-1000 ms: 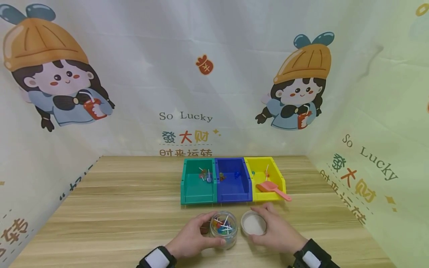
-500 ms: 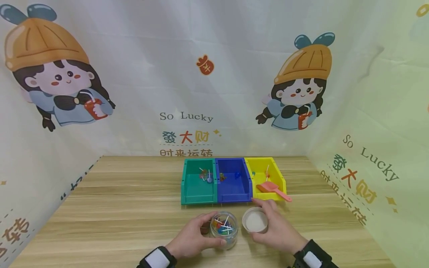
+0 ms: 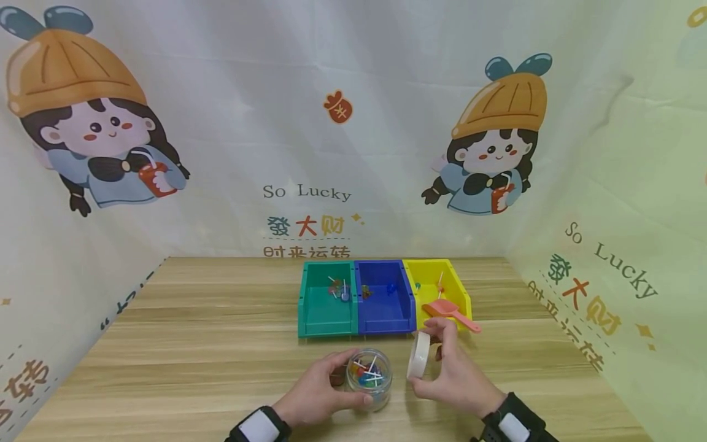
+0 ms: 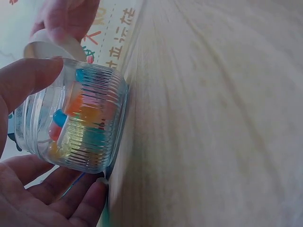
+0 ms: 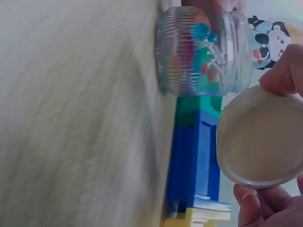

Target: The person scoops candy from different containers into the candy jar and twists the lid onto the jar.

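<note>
My left hand [image 3: 326,390] grips a clear glass jar [image 4: 78,118] from its left side, thumb in front and fingers behind. The jar stands upright on the wooden table, uncapped, with several colourful lollipops [image 3: 369,373] inside, some white sticks pointing up. Just right of it, my right hand [image 3: 458,374] pinches a round whitish lid [image 3: 418,356] by its edge. The lid is tilted nearly on edge above the table; its flat face fills much of the right wrist view, close to the jar's mouth.
Behind the hands stand three joined bins: green [image 3: 329,318], blue [image 3: 386,316] and yellow [image 3: 461,282]. Small candies lie in each. A pink scoop [image 3: 444,307] rests in the yellow bin, its handle over the front edge. A printed curtain [image 3: 386,153] surrounds the wooden table [image 3: 193,344].
The right hand has raised the lid slightly and turned it from facing up to nearly on edge. The left hand and jar have stayed in place.
</note>
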Demonstrator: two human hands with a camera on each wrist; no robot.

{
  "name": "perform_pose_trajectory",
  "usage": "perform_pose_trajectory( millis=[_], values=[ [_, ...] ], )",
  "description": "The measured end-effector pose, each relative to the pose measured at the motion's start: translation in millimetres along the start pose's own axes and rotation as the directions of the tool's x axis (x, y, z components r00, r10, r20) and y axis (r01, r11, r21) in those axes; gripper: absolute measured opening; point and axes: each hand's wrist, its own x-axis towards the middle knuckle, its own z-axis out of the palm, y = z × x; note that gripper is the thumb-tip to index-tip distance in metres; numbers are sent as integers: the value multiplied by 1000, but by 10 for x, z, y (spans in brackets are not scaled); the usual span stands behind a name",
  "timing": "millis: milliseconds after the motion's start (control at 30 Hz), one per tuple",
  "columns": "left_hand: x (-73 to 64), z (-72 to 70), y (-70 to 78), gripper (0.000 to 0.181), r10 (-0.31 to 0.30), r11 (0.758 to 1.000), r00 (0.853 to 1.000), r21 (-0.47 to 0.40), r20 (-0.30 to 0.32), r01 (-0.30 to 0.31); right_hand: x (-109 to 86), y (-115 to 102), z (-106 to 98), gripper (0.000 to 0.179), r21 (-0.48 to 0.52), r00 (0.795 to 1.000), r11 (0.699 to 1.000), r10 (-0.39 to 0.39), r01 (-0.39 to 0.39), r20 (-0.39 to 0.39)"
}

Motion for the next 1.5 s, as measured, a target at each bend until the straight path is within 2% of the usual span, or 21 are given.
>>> perform_pose_trajectory(
  millis=[200, 367, 467, 633, 800, 1000, 1367, 1500],
  values=[
    [5, -3, -1, 82, -17, 1000, 1000, 0, 1, 17, 2, -116, -7, 79, -15, 994, 994, -104, 104, -17],
    [-2, -6, -8, 82, 7, 1000, 1000, -9, 5, -7, 18, -270, 15, 67, -16, 992, 992, -122, 122, 29],
    [-1, -12, -15, 81, 22, 1000, 1000, -13, 8, -22, 37, -339, 64, 62, -16, 986, 987, -159, 160, 58],
    [6, -27, -18, 80, 14, 1000, 1000, -21, 18, -14, 100, -384, 160, 56, -25, 959, 963, -265, 269, 97],
    [-8, -36, -20, 80, 9, 1000, 1000, -11, 19, -9, 146, -375, 227, 48, -67, 929, 935, -335, 348, 155],
    [-18, -35, -27, 80, 39, 999, 999, 0, 16, -39, 142, -357, 263, 44, -109, 921, 929, -325, 353, 215],
    [5, -25, -37, 82, 23, 998, 999, -63, 39, -21, 126, -326, 310, 34, -156, 921, 927, -297, 342, 252],
    [14, -30, -36, 82, 26, 998, 999, -57, 38, -23, 144, -332, 279, 34, -163, 908, 913, -324, 373, 266]
  ],
)
